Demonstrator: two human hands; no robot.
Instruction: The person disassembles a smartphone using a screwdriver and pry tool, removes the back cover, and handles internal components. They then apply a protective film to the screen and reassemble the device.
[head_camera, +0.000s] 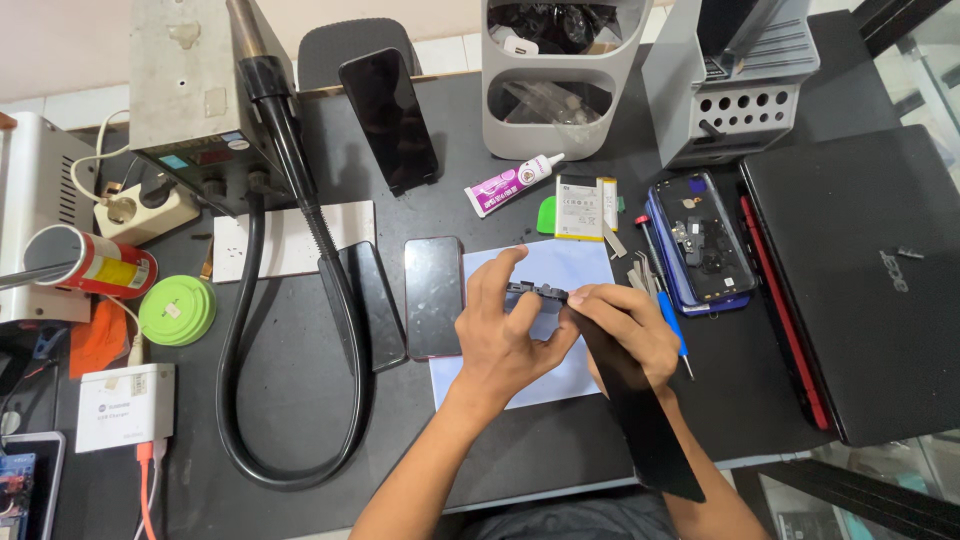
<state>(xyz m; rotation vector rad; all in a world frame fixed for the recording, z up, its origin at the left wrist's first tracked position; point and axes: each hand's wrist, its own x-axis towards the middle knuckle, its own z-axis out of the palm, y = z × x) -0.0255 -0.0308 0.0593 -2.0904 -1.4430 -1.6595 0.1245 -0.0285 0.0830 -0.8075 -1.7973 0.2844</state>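
Over the pale blue mat (585, 265) I see my left hand (507, 335) and right hand (625, 325) both pinching a dark phone frame (537, 292), its long axis running left to right between them, the right also gripping a black screen panel (640, 420)

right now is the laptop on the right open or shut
Shut. The black laptop lies flat on the table with its lid down; only the closed top cover shows, no screen or keyboard.

Closed black laptop (860, 280), green tape roll (177, 310), glue tube (510, 183)
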